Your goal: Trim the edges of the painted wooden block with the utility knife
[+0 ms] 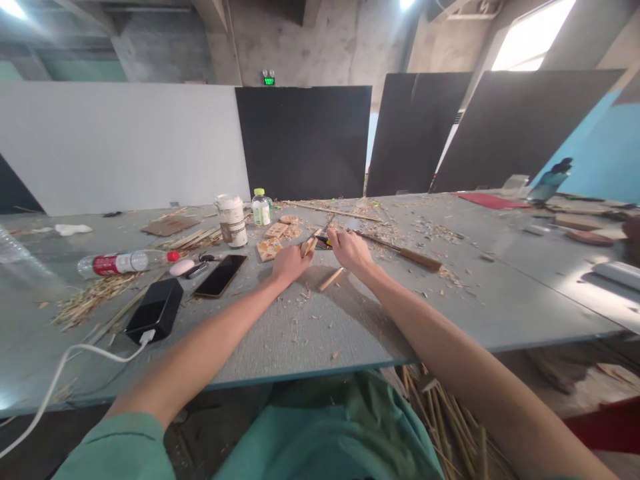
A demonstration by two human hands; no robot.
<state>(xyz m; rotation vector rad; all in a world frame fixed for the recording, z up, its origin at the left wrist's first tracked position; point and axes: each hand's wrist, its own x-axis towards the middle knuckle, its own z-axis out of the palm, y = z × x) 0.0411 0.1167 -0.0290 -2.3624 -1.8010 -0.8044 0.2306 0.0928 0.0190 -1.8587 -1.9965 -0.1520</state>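
My left hand (291, 263) is closed around a short strip of pale bamboo or wood (311, 245) above the grey table. My right hand (350, 250) is wrapped round a black-and-yellow knife (324, 241), held against or very near the strip; its blade is too small to make out. Just below the hands lies a thin stick (331, 279). To the right of my right hand rests a long tool with a wooden handle (420, 259). A patterned card or tile (269, 250) lies beside my left hand, with small wooden pieces (277, 230) behind it.
Shavings litter the table (280, 340). At left are a phone (221, 275), a black power bank (156, 310) with a white cable, a lying bottle (127, 262), a paper cup (231, 220) and a small bottle (261, 208). Dark panels (305, 143) stand behind.
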